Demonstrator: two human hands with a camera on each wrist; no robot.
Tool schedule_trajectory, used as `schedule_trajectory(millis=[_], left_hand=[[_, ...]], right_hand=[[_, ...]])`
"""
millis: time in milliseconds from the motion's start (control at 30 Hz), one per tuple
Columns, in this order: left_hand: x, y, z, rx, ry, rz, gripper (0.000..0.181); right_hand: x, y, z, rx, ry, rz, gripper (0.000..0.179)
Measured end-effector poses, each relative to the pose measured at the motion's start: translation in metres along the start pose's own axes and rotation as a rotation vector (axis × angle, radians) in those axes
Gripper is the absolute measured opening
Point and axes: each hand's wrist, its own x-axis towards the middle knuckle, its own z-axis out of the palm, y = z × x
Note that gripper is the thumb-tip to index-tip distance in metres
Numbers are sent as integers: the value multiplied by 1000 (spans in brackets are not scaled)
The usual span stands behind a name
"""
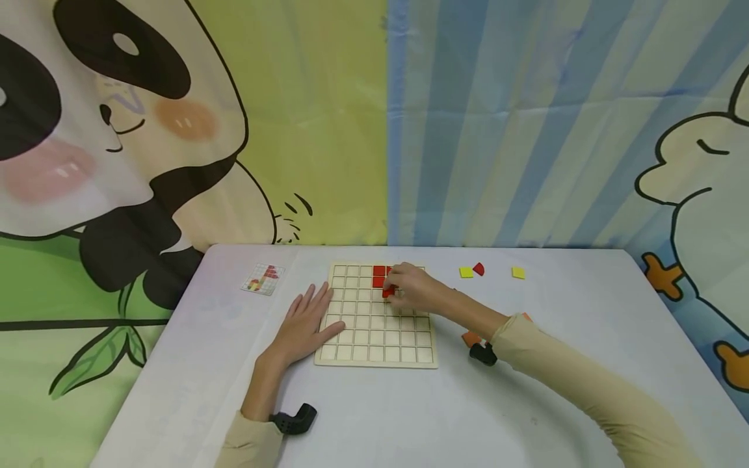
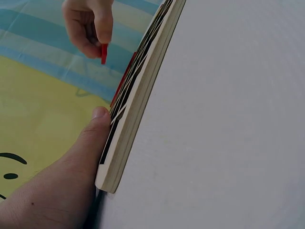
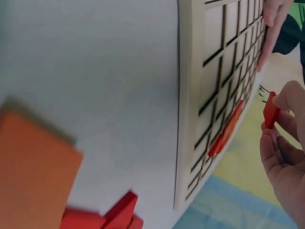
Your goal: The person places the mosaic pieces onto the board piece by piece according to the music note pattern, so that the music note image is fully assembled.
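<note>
Cream-coloured grid board [image 1: 376, 357] lies flat on the white table [image 1: 374, 416]; I take its middle as dial centre, twelve toward the painted backdrop [image 1: 328, 117]. Left hand [image 1: 307, 322]: fingers extended, thumb apart from them, resting at the nine o'clock edge, thumb tip over the border squares. Right hand [image 1: 412, 287]: reaches in from about four o'clock, thumb and fingertips pinching a red piece [image 3: 271, 110]. Both wrist views show that piece raised clear of the squares. Red squares [image 1: 379, 276] sit on the grid near twelve, just beyond the pinched piece.

Off the board: patterned card [image 1: 263, 279], between nine and ten, well apart from the left fingers. Near yellow square [image 1: 466, 272] at two, with a red wedge [image 1: 478, 268] just beside it; far yellow square [image 1: 518, 273] farther out, between two and three. Orange piece [image 1: 471, 338] between three and four, partly behind the right sleeve [image 1: 562, 370]. Loose red pieces [image 3: 107, 217] look blurred from the right wrist; I would not swear to their shapes.
</note>
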Motion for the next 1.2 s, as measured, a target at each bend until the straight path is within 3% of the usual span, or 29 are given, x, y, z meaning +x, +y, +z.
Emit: schedule_trajectory(millis=[267, 533, 933, 1200], left_hand=[[1, 0, 0, 3, -9, -4, 92], [1, 1, 0, 1, -15, -6, 92], [-1, 2, -5, -2, -11, -10, 91], [1, 0, -2, 2, -8, 1, 92]], right_hand=[[17, 9, 22, -14, -98, 30, 15], [23, 6, 27, -57, -96, -37, 11], [26, 3, 25, -109, -120, -73, 12], [25, -3, 18, -66, -199, 18, 11]])
